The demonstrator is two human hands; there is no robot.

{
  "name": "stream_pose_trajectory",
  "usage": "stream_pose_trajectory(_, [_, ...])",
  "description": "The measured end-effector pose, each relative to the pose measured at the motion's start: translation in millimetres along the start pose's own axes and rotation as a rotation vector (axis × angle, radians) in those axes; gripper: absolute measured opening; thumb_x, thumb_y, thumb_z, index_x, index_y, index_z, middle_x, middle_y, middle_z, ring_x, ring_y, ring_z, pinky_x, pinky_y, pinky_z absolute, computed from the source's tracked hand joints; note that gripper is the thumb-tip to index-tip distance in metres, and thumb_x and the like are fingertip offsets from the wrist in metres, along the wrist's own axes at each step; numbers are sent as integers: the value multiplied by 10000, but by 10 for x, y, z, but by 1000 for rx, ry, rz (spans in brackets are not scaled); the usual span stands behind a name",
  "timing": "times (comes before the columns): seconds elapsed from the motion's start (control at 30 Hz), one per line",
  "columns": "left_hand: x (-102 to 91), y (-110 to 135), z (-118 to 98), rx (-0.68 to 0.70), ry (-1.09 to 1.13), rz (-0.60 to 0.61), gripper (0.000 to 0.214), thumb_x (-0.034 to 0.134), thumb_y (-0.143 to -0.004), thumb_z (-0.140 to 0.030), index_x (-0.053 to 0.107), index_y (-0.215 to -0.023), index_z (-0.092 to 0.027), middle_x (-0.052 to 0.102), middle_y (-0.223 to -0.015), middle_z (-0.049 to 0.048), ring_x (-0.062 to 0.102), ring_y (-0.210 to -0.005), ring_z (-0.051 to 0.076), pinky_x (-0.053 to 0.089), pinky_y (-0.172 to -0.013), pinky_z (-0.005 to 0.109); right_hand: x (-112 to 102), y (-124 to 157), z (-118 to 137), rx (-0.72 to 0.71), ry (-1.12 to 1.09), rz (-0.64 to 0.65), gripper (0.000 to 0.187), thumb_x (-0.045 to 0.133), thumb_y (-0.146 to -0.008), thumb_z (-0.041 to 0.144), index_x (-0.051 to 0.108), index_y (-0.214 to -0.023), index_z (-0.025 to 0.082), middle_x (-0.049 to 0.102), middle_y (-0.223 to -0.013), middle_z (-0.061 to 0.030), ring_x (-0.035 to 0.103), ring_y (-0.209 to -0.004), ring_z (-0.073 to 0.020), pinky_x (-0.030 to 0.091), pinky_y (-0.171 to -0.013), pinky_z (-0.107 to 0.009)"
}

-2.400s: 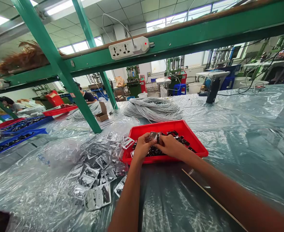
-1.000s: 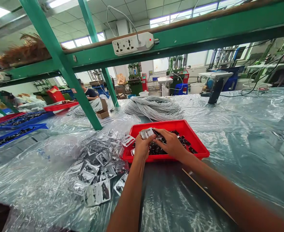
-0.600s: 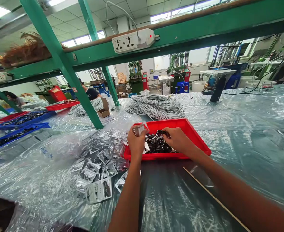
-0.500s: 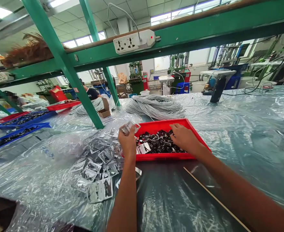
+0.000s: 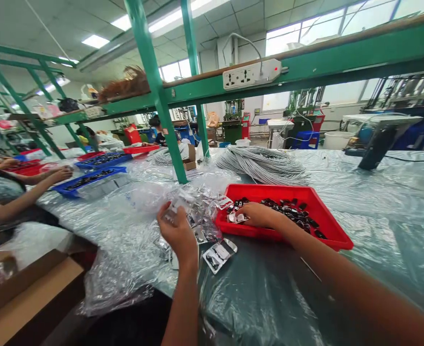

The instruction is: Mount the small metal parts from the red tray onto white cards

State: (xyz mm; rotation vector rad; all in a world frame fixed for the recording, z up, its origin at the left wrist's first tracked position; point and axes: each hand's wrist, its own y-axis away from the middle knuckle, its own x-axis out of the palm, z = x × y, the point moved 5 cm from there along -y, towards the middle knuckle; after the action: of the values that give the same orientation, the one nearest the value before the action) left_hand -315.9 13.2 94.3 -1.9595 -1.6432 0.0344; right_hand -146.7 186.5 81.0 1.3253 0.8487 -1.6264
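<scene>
My left hand (image 5: 178, 235) is over the heap of small clear-and-silver packets (image 5: 201, 206), thumb and fingers apart. Beneath its fingertips is some clear film; none of it appears gripped. In the left part of the red tray (image 5: 320, 211), my right hand (image 5: 257, 215) has its fingers closed on a small whitish packet (image 5: 236, 218). Small black parts (image 5: 296, 211) fill much of the tray around that hand. One silver packet (image 5: 219, 254) lies by itself in front of the tray.
Behind the tray lies a coil of grey cable (image 5: 262, 163). A green post (image 5: 172, 134) and shelf beam with a power strip (image 5: 251, 74) stand over the table. At left are blue trays (image 5: 89, 182), a cardboard box (image 5: 35, 293) and a co-worker (image 5: 6, 192). A thin stick (image 5: 311, 269) lies at front.
The view has swung left. My left hand has moved from beside the tray to the heap and let go of its packet. My right hand has shifted left onto the whitish packet.
</scene>
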Motion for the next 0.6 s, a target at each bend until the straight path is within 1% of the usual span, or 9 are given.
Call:
stream_pose_trajectory(0.07, [-375,-93,34,-25,-112,-12,421,669,-811,-382,554,-1179,-212,619,-1044,40,629,-939,168,499,-876,296,-105,104,36,53,3,-134,383,688,-836,161,719,-1215,204,688,-1198,-140,648,-1131,-307,494,-973,-387])
stream_pose_trajectory(0.1, [-510,-145,65,-48,-173,8,436,664,-809,-384,550,-1193,-212,623,-1004,35,634,-891,168,510,-847,301,-150,150,100,51,-26,-212,380,685,-855,201,707,-1234,207,668,-1218,-140,643,-1128,-298,490,-981,-390])
stream_pose_trajectory(0.17, [-639,-245,133,-63,-309,102,456,641,-811,-372,537,-1226,-215,630,-949,31,640,-828,176,526,-816,323,-190,189,335,-32,-117,-323,377,679,-883,269,689,-1257,222,637,-1248,-127,642,-1115,-267,486,-1002,-384])
stream_pose_trajectory(0.23, [-605,-319,203,-22,-457,235,472,622,-802,-336,526,-1248,-213,645,-958,45,651,-845,201,534,-845,365,-158,145,642,-137,-171,-364,372,685,-890,296,686,-1256,228,628,-1253,-120,639,-1115,-249,485,-1019,-383])
stream_pose_trajectory(0.3, [-491,-344,268,66,-603,357,471,597,-784,-291,534,-1238,-185,654,-1035,92,655,-948,244,520,-925,422,-85,65,904,-171,-134,-376,401,727,-861,284,687,-1254,214,608,-1295,-146,603,-1190,-279,461,-1059,-427])
stream_pose_trajectory(0.4, [-345,-296,348,240,-771,505,475,537,-760,-248,558,-1214,-109,623,-1159,185,602,-1131,319,457,-1037,499,13,77,1091,-186,-24,-394,492,768,-828,278,657,-1302,207,503,-1446,-193,477,-1350,-342,392,-1121,-516])
stream_pose_trajectory(0.47, [-331,-249,372,360,-817,557,499,507,-759,-246,559,-1228,-84,602,-1197,211,561,-1195,343,425,-1072,524,36,290,1053,-203,20,-413,473,723,-867,283,638,-1325,203,450,-1499,-201,427,-1396,-343,369,-1142,-521])
stream_pose_trajectory(0.5, [-348,-236,376,409,-821,562,510,499,-766,-257,554,-1243,-85,597,-1205,211,547,-1213,347,417,-1080,531,32,471,981,-197,37,-426,442,687,-893,273,636,-1325,195,441,-1509,-200,417,-1406,-335,364,-1149,-512])
stream_pose_trajectory(0.6, [-413,-254,386,493,-837,540,530,479,-796,-325,542,-1265,-86,586,-1212,213,504,-1261,368,385,-1100,556,-12,1284,564,-59,95,-483,389,622,-921,230,639,-1308,198,443,-1521,-178,414,-1413,-324,373,-1150,-510])
